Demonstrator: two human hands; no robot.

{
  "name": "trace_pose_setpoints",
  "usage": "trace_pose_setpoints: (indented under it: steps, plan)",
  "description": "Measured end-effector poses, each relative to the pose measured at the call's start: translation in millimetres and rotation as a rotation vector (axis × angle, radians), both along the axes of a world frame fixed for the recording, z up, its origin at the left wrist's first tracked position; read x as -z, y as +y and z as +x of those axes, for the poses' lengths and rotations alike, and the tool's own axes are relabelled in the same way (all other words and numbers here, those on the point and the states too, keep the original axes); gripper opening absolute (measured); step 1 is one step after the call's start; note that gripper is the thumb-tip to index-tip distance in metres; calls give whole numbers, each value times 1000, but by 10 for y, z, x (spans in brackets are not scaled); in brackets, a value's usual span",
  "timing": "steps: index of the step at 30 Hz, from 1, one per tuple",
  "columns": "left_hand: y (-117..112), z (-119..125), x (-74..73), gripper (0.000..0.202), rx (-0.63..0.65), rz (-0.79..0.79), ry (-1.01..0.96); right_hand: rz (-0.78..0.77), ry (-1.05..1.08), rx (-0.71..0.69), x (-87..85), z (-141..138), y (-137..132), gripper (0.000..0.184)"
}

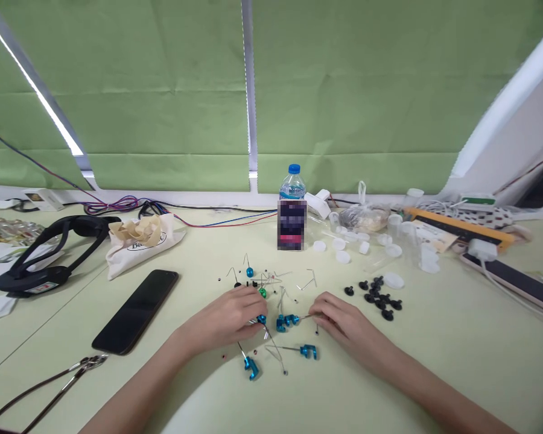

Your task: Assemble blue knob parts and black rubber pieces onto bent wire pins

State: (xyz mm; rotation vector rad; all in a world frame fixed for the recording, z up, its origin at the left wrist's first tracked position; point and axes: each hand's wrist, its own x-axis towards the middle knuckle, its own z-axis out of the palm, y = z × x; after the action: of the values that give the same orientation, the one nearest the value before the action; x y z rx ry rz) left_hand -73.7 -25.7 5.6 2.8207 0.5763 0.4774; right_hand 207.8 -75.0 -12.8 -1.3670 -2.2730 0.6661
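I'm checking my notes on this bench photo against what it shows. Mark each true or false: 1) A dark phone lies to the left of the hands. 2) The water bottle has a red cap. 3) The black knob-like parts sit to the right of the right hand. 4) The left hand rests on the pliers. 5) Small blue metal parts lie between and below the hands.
1) True: the phone lies face up, left of the left hand.
2) False: the water bottle has a blue cap.
3) True: the black knob-like parts lie right of the right hand.
4) False: the pliers lie apart, at the lower left.
5) True: blue metal parts lie there, on thin pins.
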Motion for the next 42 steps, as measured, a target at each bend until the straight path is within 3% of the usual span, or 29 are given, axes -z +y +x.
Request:
trace_pose_setpoints:
  steps: [5, 10, 14, 17, 23, 26, 30, 34, 42]
  plan:
    - [-33, -16, -14, 13, -137, -400, -282, 38, -69, -75, -43, -11, -91, 28]
    - [-76, 100, 32, 17, -193, -871, -570, 317, -298, -328, 31, -139, -211, 36]
    - [-85, 138, 51, 18, -205, -1074, -697, 463, -427, -406, 134, -235, -214, 34]
    - [-121, 127, 44, 19, -105, -1186, -624, 444, -434, -362, 168, -250, -183, 32]
    - [-235, 107, 80, 31, 189, -1505, -79, 416, -397, -246, 246, -212, -137, 34]
    - [-243, 114, 108, 33, 263, -1420, 93, 445, -376, -215, 286, -202, -129, 36]
    - [-206, 137, 101, 28, 233, -1146, 40, 477, -375, -198, 292, -194, -135, 41]
    - [-170, 154, 81, 23, 186, -984, -32, 512, -378, -193, 292, -177, -139, 43]
    - [-254, 187, 9, 20, 118, -977, -134, 546, -383, -190, 341, -135, -137, 35]
